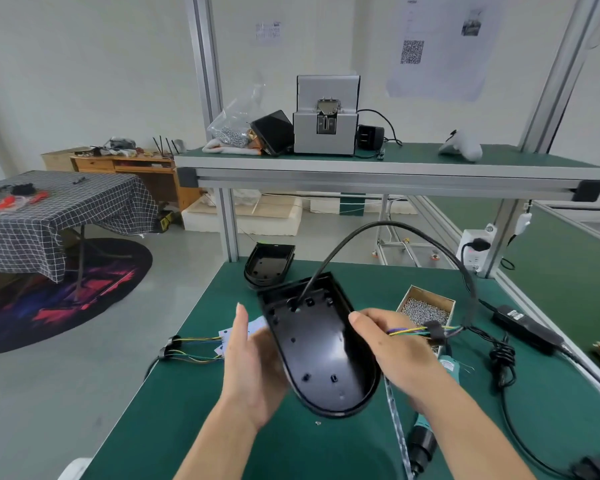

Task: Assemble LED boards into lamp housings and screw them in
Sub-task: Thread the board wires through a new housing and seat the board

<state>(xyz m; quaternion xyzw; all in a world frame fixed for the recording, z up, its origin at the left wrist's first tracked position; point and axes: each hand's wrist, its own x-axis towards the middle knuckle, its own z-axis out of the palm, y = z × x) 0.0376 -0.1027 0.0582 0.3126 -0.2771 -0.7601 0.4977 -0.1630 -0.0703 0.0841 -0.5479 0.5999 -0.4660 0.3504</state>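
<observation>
- The housing [317, 344] is lifted off the green table [194, 393], tilted, open side up, between both hands at the near centre. The left hand [253, 368] cups its left edge from below with straight fingers; nothing pinches that side, so the shell could slide off the palm.
- The right hand [392, 344] holds the right rim and grasps the coloured wires [409, 330] just beside it. One hand doing two jobs is a weak hold; a tug on the wires could twist the housing loose.
- A black cable [378, 233] runs through the hole at the housing's far end and arcs right. If it snags, I judge it could drag the shell or strain the wires at the connector [435, 332].
- The screw box [426, 306] sits right behind the right hand; a swing of the housing could tip it and scatter screws.
- The LED boards [229, 336] lie on the table behind the left hand, mostly hidden; none is in the housing yet.
- The screwdriver [426, 431] lies under the right forearm and could get knocked.
</observation>
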